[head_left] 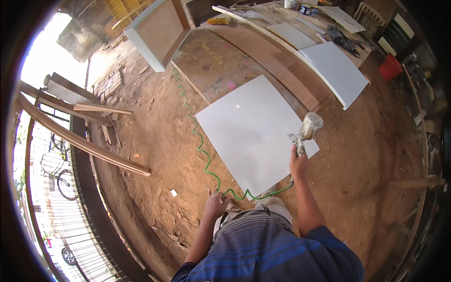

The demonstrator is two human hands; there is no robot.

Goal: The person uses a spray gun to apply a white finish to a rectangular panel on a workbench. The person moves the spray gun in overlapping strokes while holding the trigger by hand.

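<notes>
A large white panel (253, 136) lies at a slant in front of me, its far part over a paint-stained board (213, 58). My right hand (298, 165) is closed round the handle of a spray gun (311, 126), held above the panel's right corner. The gun's cup looks silvery and smeared with paint. From below the gun, a green coiled air hose (207, 162) runs past my legs to my left hand, then away along the panel's left side. My left hand (215, 205) is closed on that hose near my left thigh.
Beyond the panel stands a workbench with long brown boards (277, 61), a pale grey panel (336, 70) and paint cans (305, 9). An open wooden box frame (157, 35) stands far left. Wooden strips (94, 143) jut in at left; a red container (390, 67) is at right.
</notes>
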